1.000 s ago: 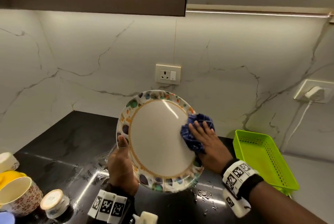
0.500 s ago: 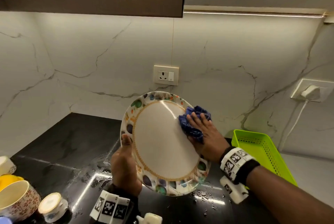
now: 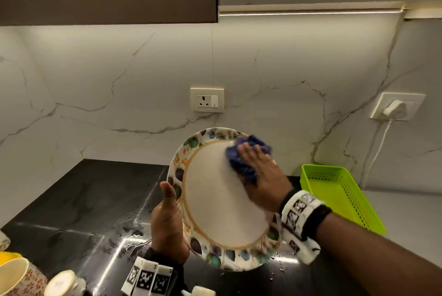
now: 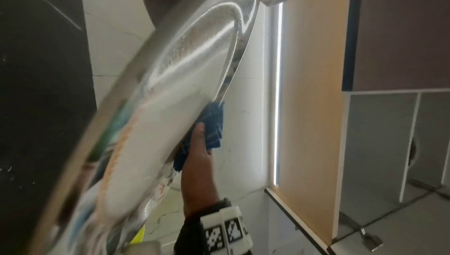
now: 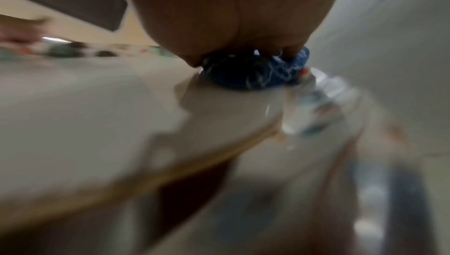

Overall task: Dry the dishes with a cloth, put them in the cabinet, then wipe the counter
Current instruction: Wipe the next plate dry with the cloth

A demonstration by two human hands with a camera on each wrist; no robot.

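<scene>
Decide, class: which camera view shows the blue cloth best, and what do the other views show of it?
The head view: the blue cloth sits bunched under the right hand at the plate's upper right rim. The left wrist view shows it edge-on behind the plate; the right wrist view shows it close but blurred.

the left hand's (image 3: pixel 167 221) fingers are hidden behind the plate (image 3: pixel 222 200); only the thumb shows on its rim. the right hand (image 3: pixel 260 176) covers most of the cloth (image 3: pixel 248 152) and part of the plate's right rim. the mugs (image 3: pixel 21 279) at lower left are cut off by the head view's edge. the right wrist view is blurred, so the plate's pattern is unreadable there. in the left wrist view the plate (image 4: pixel 155 116) is smeared and cropped at the bottom.
</scene>
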